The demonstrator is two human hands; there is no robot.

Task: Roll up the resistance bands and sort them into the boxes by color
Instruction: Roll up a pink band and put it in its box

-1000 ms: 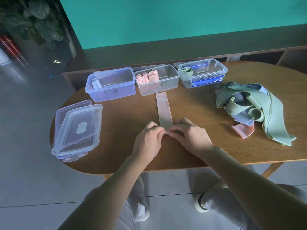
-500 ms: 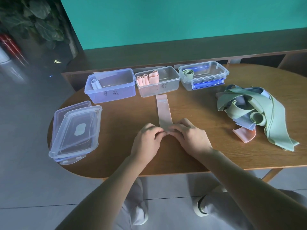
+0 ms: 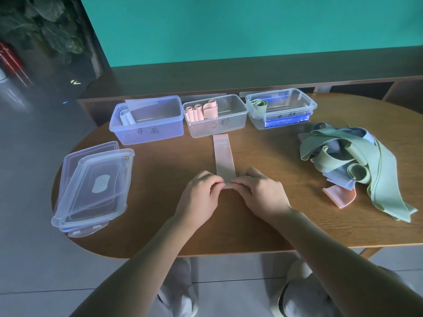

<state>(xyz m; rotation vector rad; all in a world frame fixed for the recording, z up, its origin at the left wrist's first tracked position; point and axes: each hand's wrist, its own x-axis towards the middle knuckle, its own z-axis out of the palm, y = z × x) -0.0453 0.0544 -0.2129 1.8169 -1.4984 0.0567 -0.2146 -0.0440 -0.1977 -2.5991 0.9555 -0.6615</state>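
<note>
Pinching the near end of the pink band [image 3: 223, 157] with both left hand [image 3: 199, 197] and right hand [image 3: 261, 195] — flat on the table [image 3: 160, 179], far end touching the pink-roll box [image 3: 229, 124] — best rolled tight, edges square, pressure even.

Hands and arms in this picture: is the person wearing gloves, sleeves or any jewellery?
No gloves: the left hand and the right hand are bare. Both forearms are bare as far as the frame shows, with no sleeve, watch, ring or bracelet visible. Below the table are light grey trousers.
</note>
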